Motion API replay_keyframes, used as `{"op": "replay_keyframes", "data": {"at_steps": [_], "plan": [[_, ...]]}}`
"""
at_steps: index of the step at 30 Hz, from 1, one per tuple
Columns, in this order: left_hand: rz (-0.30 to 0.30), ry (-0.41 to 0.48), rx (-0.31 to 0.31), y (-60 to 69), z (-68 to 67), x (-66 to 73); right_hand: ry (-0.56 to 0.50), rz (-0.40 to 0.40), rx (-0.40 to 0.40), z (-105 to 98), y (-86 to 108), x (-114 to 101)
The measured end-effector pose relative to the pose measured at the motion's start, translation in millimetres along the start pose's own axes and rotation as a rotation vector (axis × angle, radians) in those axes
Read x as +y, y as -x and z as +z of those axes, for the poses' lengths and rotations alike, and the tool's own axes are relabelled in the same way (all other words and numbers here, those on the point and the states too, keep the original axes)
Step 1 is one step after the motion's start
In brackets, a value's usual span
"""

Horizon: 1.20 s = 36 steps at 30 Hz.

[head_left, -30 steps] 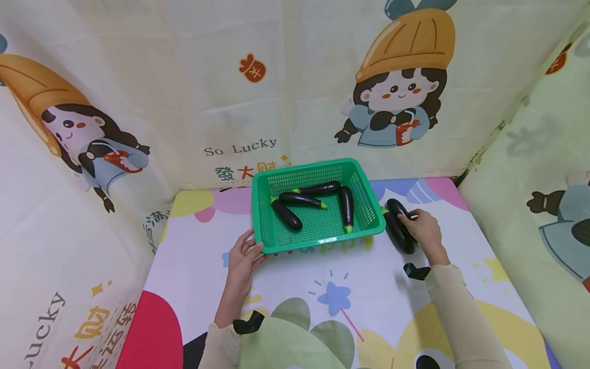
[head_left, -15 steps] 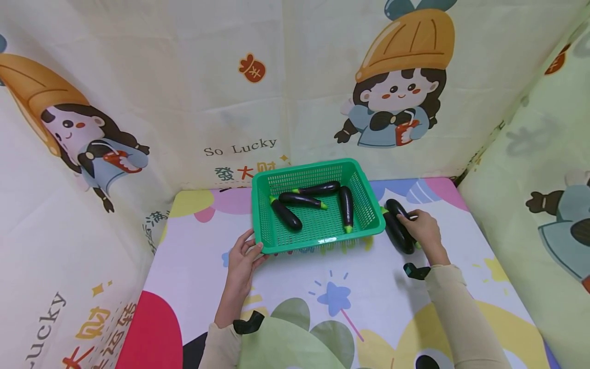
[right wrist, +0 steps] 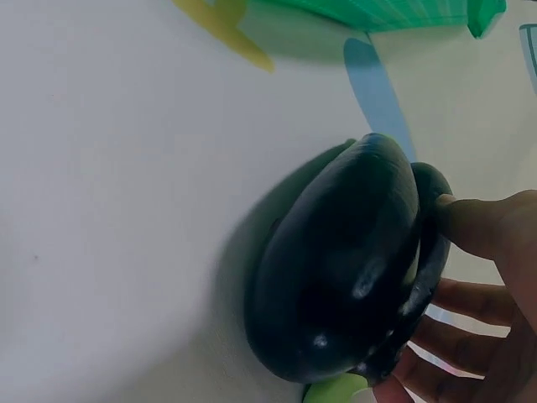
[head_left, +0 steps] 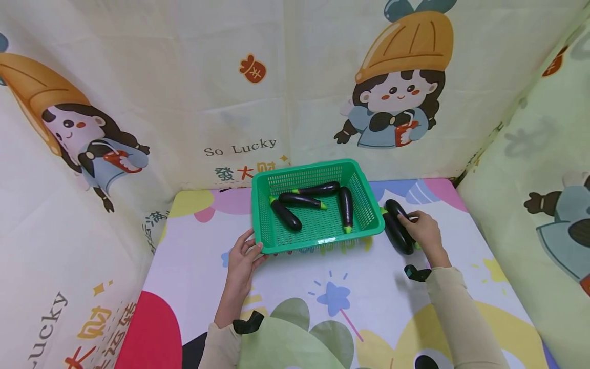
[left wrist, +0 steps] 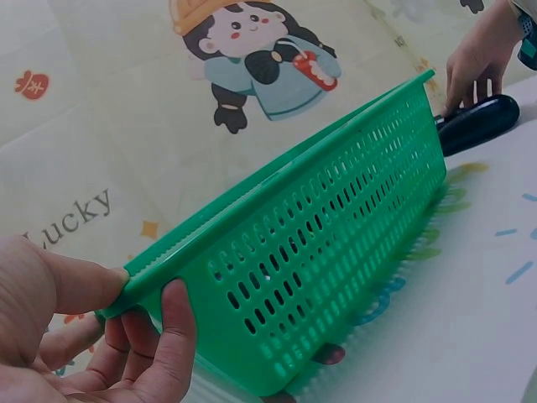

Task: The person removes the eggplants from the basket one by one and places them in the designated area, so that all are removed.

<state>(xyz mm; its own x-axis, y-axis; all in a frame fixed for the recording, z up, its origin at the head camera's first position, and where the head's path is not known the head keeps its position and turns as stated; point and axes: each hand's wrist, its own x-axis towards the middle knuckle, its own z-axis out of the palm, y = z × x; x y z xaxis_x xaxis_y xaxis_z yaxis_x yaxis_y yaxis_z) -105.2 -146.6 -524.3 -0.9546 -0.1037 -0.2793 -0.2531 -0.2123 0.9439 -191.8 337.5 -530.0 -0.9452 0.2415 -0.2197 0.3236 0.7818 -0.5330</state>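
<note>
A green plastic basket (head_left: 318,241) stands on the table with several dark purple eggplants inside, among them one eggplant (head_left: 346,207) along its right side. At the basket's near left corner my left hand (head_left: 241,259) pinches the rim, thumb above and fingers below, as the left wrist view shows. Two more eggplants lie side by side just right of the basket. My right hand (head_left: 425,231) grips the farther right eggplant (right wrist: 432,227), its thumb on one side and its fingers on the other. The nearer eggplant (right wrist: 336,269) partly hides it in the right wrist view.
A colourful printed cloth covers the table (head_left: 295,287). Behind it and on both sides hang pale curtains (head_left: 299,113) with cartoon figures; the basket stands near the back one. A dark wrist strap (head_left: 249,323) is by the left sleeve.
</note>
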Motion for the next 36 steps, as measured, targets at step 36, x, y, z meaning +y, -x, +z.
{"op": "replay_keyframes", "data": {"at_steps": [36], "plan": [[0.008,0.013,0.002,0.6,0.7,-0.3,-0.010,0.010,0.034,-7.7,4.6,3.9]]}}
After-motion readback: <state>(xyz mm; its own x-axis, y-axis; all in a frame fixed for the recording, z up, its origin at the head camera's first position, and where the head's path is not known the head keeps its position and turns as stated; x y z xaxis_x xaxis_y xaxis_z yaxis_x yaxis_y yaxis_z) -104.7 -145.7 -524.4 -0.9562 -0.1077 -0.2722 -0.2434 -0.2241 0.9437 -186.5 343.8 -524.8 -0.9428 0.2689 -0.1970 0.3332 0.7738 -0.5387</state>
